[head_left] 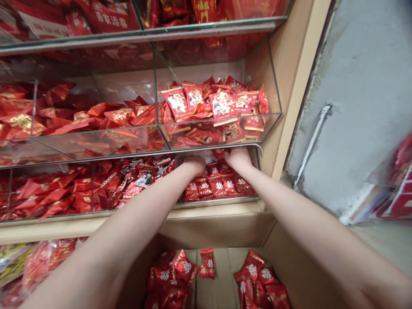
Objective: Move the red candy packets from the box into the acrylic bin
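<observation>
Both my hands reach into the lower right shelf compartment, over rows of red wrapped candies (217,185) printed with white characters and gold lettering. My left hand (195,163) is at the compartment's left side, curled down with its fingers hidden from view. On the right, my right hand (237,157) has its fingers closed at the edge of a red wrapped candy (219,153) near the back; part of this hand is under the shelf above. Below my arms stands an open cardboard box (214,296), with candies of the same kind in a left pile (169,279), a right pile (259,281) and a single one (207,263) between.
Clear dividers split the shelves into compartments. A glass-edged shelf (135,155) lies just above my hands, holding red packets (222,105). Other red packets (54,191) fill the lower left. A wooden side panel (292,94) and a grey wall (363,86) stand right.
</observation>
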Action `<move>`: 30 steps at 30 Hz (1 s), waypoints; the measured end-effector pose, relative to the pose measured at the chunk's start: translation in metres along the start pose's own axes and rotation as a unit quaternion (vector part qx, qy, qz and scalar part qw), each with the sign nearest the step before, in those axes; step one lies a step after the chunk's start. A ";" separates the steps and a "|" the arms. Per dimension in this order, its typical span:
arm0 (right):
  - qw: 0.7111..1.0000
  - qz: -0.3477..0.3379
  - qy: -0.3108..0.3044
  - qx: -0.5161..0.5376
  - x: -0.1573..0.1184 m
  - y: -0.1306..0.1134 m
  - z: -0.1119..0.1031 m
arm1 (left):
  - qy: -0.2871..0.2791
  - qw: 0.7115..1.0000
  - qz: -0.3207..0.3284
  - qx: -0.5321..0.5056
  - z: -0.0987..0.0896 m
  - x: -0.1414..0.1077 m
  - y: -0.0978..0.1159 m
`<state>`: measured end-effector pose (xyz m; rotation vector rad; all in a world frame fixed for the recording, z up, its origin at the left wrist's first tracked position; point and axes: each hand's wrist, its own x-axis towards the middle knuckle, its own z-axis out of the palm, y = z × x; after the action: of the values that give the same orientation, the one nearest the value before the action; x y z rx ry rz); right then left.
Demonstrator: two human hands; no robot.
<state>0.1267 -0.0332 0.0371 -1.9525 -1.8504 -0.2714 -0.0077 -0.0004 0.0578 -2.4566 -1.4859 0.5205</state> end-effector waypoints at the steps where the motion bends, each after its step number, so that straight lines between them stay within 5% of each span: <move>1: 1.000 0.023 0.012 0.005 -0.002 0.000 0.001 | -0.001 1.000 -0.011 -0.004 0.002 0.002 0.000; 11: 0.994 0.077 0.054 0.046 -0.005 -0.002 0.001 | 0.025 0.986 -0.076 -0.148 0.011 0.011 0.000; 16: 0.995 0.047 0.080 0.048 -0.026 -0.006 -0.011 | 0.119 0.930 -0.032 -0.347 0.002 -0.028 0.007; 18: 0.993 -0.009 0.106 0.054 -0.051 -0.010 -0.017 | 0.151 0.883 0.007 -0.444 0.009 -0.058 0.014; 20: 0.975 -0.146 0.153 0.075 -0.083 -0.015 -0.022 | 0.154 0.826 0.040 -0.541 0.022 -0.089 0.024; 22: 0.929 -0.293 0.186 0.126 -0.114 -0.021 -0.024 | 0.128 0.582 0.071 -0.800 0.036 -0.117 0.033; 23: 0.908 -0.328 0.198 0.169 -0.127 -0.024 -0.024 | 0.116 0.487 0.076 -0.862 0.043 -0.128 0.037; 24: 0.897 -0.324 0.204 0.220 -0.138 -0.027 -0.024 | 0.104 0.411 0.083 -0.902 0.048 -0.136 0.040; 25: 0.895 -0.287 0.200 0.277 -0.146 -0.030 -0.024 | 0.099 0.372 0.090 -0.919 0.053 -0.143 0.043; 27: 0.897 -0.166 0.146 0.384 -0.153 -0.036 -0.023 | 0.098 0.357 0.106 -0.923 0.059 -0.150 0.046; 30: 0.864 -0.033 0.008 0.502 -0.148 -0.043 -0.022 | 0.116 0.379 0.107 -0.912 0.066 -0.153 0.049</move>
<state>0.0750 -0.1756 0.0003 -1.1335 -1.5377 0.5655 -0.0599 -0.1585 0.0078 -3.1258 -1.5893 -3.0359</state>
